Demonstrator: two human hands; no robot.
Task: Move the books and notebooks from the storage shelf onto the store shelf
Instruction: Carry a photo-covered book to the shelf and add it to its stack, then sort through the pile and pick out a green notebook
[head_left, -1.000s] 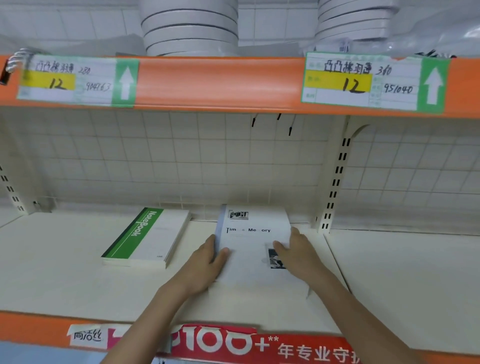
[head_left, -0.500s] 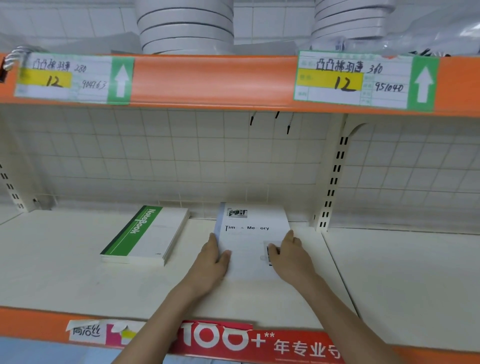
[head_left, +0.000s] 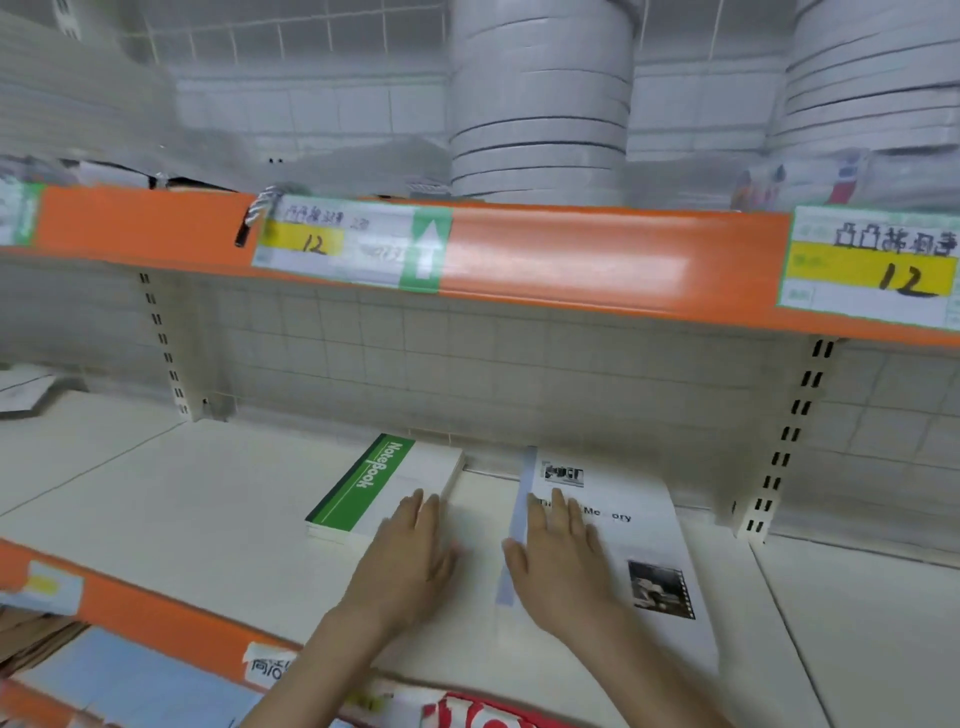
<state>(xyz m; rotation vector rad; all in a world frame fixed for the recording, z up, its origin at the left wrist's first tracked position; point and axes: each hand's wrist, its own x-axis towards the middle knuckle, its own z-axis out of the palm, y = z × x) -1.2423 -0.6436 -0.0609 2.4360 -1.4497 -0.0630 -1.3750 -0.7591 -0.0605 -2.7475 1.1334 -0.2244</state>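
Store shelf (head_left: 156, 499), cream board under an orange price rail: two flat volumes, both hands laid on them.

Left hand (head_left: 415, 558), the released grip: fingers straight, resting at the near right corner of the green-spined notebook (head_left: 387, 483), which lies flat just beyond those fingertips, close to the tiled back wall. Right hand (head_left: 558, 566), likewise released, palm down on the left part of the white book (head_left: 649, 545), thumb at its pale spine edge; this book lies flat under and to the right of that hand, a bare strip of shelf between it and the notebook. Handling, as judged: both light, paper-covered, somewhat flexible, smooth enough to slide on the board; not fragile, though corners may crease. Best taken by the spine edge, thumb above, fingers beneath.
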